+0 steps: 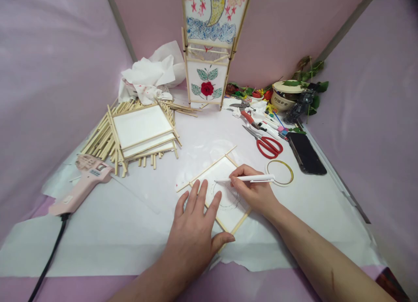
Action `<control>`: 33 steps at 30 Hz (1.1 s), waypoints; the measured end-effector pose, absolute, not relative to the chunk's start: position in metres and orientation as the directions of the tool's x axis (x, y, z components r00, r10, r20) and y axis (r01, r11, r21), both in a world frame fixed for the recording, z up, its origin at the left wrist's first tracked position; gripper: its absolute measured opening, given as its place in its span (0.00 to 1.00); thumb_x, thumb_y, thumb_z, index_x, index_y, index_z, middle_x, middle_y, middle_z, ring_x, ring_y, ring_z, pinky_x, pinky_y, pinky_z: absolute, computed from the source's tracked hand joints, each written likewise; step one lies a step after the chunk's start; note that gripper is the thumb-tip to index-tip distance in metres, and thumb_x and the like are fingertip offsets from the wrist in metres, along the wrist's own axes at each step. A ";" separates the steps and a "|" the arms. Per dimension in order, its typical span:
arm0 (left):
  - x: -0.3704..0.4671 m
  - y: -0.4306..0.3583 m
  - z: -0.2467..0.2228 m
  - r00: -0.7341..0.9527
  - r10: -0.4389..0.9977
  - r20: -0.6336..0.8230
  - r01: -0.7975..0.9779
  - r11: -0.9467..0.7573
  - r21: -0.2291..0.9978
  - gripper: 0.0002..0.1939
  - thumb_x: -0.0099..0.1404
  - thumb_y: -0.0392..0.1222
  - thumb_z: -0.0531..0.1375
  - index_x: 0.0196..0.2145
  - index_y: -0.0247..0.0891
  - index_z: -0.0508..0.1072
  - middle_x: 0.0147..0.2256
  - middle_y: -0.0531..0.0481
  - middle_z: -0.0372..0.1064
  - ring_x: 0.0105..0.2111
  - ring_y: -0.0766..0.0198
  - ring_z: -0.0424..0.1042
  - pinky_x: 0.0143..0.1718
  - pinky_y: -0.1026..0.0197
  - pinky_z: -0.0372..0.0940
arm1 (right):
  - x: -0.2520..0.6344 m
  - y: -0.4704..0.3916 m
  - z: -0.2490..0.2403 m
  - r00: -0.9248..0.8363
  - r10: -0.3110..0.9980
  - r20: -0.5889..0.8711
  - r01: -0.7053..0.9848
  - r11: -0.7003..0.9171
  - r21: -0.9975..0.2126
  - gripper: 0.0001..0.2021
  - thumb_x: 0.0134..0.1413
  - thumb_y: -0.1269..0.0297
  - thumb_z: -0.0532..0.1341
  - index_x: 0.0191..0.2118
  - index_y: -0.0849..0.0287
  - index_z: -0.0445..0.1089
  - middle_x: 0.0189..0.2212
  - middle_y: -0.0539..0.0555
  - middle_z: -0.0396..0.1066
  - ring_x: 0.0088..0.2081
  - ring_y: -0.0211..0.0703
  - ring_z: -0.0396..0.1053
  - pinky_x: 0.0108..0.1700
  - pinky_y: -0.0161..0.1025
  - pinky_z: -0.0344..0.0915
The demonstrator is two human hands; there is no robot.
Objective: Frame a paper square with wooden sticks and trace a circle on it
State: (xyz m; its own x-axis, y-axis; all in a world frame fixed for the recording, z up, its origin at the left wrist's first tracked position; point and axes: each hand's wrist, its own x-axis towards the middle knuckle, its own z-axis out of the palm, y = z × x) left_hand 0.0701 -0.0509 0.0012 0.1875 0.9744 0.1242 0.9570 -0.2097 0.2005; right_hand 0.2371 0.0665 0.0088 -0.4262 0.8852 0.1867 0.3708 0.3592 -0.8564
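Note:
A white paper panel in a thin wooden stick frame (pixel 213 167) lies flat in front of me, with a faint round pen outline (pixel 225 202) on its paper. My left hand (pixel 196 215) rests on the panel's left side, fingers spread. In my right hand (pixel 253 193) is a white pen (pixel 256 178), its tip touching the paper near the top of the outline. Part of the drawing is hidden by my right hand. Just beyond that hand lies a roll of yellowish tape (pixel 290 173).
Left are a pink glue gun (pixel 80 188) with a black cord, wooden sticks (pixel 98 134) and framed panels (pixel 142 125). A decorated lantern (pixel 224 82) stands behind. Right lie red-handled scissors (pixel 269 147), pruning shears (pixel 248 117), a phone (pixel 306 154) and a tub (pixel 282 97).

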 end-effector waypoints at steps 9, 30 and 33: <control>0.070 -0.051 0.000 0.192 0.972 0.137 0.957 -0.217 0.194 0.41 0.61 0.71 0.51 0.62 0.42 0.62 0.66 0.34 0.47 0.66 0.40 0.45 0.58 0.38 0.52 | 0.238 0.066 0.007 -0.403 0.897 0.184 0.372 0.344 -0.862 0.04 0.55 0.67 0.58 0.30 0.57 0.68 0.27 0.51 0.71 0.30 0.40 0.67 0.32 0.37 0.62; 0.072 -0.053 0.002 0.170 0.977 0.131 0.966 -0.192 0.174 0.41 0.60 0.72 0.53 0.61 0.43 0.63 0.65 0.36 0.50 0.64 0.41 0.49 0.54 0.41 0.55 | 0.238 0.065 0.010 -0.392 0.903 0.175 0.339 0.319 -0.885 0.04 0.55 0.67 0.59 0.30 0.58 0.68 0.25 0.50 0.69 0.27 0.38 0.65 0.29 0.35 0.61; 0.072 -0.053 0.003 0.169 0.977 0.127 0.967 -0.189 0.170 0.40 0.60 0.71 0.52 0.61 0.43 0.64 0.65 0.36 0.50 0.64 0.41 0.49 0.54 0.41 0.55 | 0.238 0.065 0.010 -0.384 0.907 0.174 0.342 0.315 -0.886 0.04 0.55 0.67 0.59 0.30 0.58 0.68 0.25 0.50 0.69 0.27 0.38 0.65 0.29 0.34 0.61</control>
State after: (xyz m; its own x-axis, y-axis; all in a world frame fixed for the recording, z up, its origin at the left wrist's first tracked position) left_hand 0.0722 -0.0526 0.0027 0.1687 0.9774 0.1271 0.9672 -0.1890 0.1695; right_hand 0.2382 0.0650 0.0101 -0.3838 0.9068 0.1742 0.3416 0.3147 -0.8856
